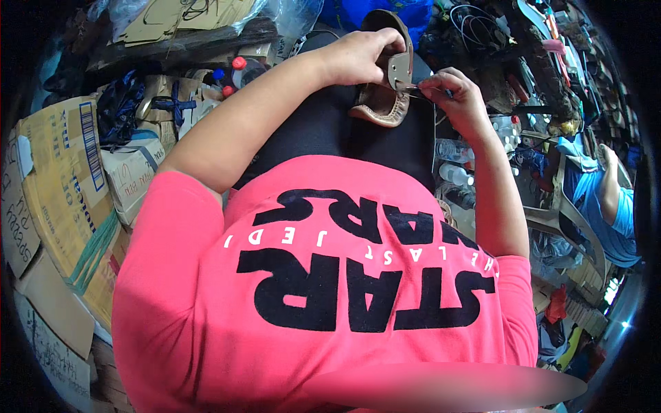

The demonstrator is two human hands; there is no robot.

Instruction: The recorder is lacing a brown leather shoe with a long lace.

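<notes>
- Brown leather shoe (400, 67), count one: between 12 and 1 o'clock from frame centre, held up over the lap.
- Shoe long axis: roughly 12 to 6. Rounded, stitched end points about 6, darker curved end about 12; cannot tell which is toe.
- Hands: two, both bare, both at the shoe.
- Left hand (358, 56): just past 12. Fingers bent over the shoe's edge, pinching its upper part.
- Right hand (460, 98): between 1 and 2, at the shoe's 3 o'clock side. Thumb and finger pressed together on one thin dark item (415, 90), its near end at the shoe; too small to tell what.
- Black trousers (310, 124): one pair, legs under the shoe.
- Pink shirt (385, 179): one, dark lettering, from centre toward 6.
- Red caps (239, 63): two at 11, blue one beside them.
- Clear bottles (454, 151): at least two, between 2 and 3; clutter hides the full count.
- Yellow carton (58, 155): one, just past 9, green string (93, 248) across its lower part; paler box (134, 172) beside it.
- Blue bag (420, 17): one, 12 to 1, beyond the shoe.
- Co-worker (606, 199): one, 3 o'clock, blue clothing, well apart.
</notes>
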